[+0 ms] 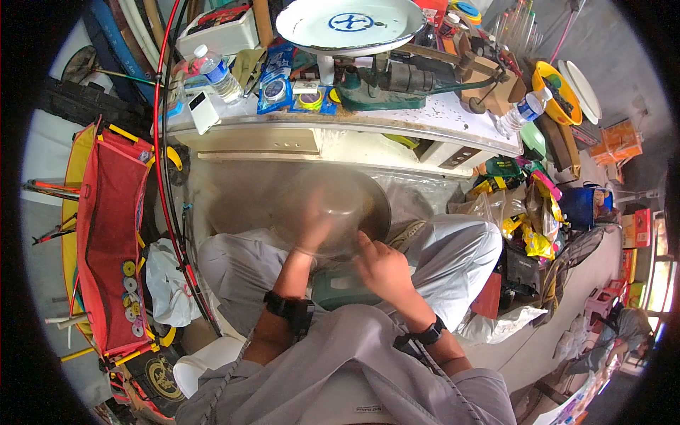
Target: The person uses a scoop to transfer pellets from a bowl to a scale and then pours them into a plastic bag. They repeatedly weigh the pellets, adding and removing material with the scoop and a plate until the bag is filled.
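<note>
Between the knees sits a round metal basin (383, 205), its right rim showing. A pale, rounded container (338, 195), smeared by motion, is over the basin's left part. My left hand (316, 219) is blurred beside that container, and its fingers cannot be made out. At the basin's front rim is my right hand (382, 263), fingers curled with the thumb up, closed at the edge; what it grips there is hidden. Under the hands lies a greenish object (340, 287), partly covered. The basin's contents are too blurred to tell.
Ahead stands a workbench (453, 131) with a scale carrying a white enamel tray (350, 23), a phone (203, 113) and water bottles (219, 74). A red fabric rack (113, 241) and hanging cables are at left. Bags (535, 237) lie right; a person (630, 333) is far right.
</note>
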